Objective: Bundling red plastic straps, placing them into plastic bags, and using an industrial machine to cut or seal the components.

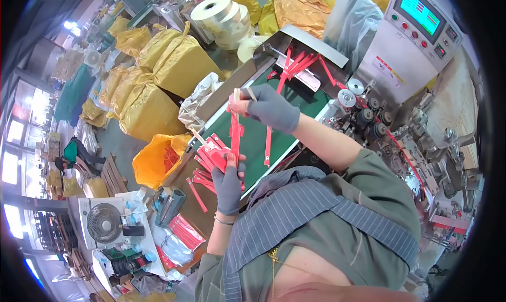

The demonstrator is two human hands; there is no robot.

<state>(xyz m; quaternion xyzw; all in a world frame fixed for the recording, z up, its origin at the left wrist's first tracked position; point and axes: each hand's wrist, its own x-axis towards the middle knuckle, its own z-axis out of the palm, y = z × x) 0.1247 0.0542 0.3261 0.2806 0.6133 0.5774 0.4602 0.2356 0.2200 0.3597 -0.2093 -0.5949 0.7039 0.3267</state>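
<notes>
Between the two gloved hands runs a long red paper sleeve (235, 128), standing nearly upright over the green conveyor belt (284, 112). Right hand (271, 108) has its fingers pinched on the top end, where a couple of pale wooden stick tips poke out. Left hand (229, 183) is closed round the bottom end, and it's also clutching a fanned bunch of more red sleeves (212, 153) just to the left of the long one. So the sleeve is basically stretched top to bottom, right hand above, left hand below.

One more red sleeve (268, 140) lies on the belt just right of the hands, and a messy heap of them (298, 65) sits further up at the metal chute. Rollers and red tape of the packing machine (369, 110) are off to the right, with a control panel with a green screen (421, 15) above. Over on the left there's an orange bag (155, 162) with red stuff inside, stuffed yellow sacks (158, 75) behind it, and a small white fan (104, 223) lower down.
</notes>
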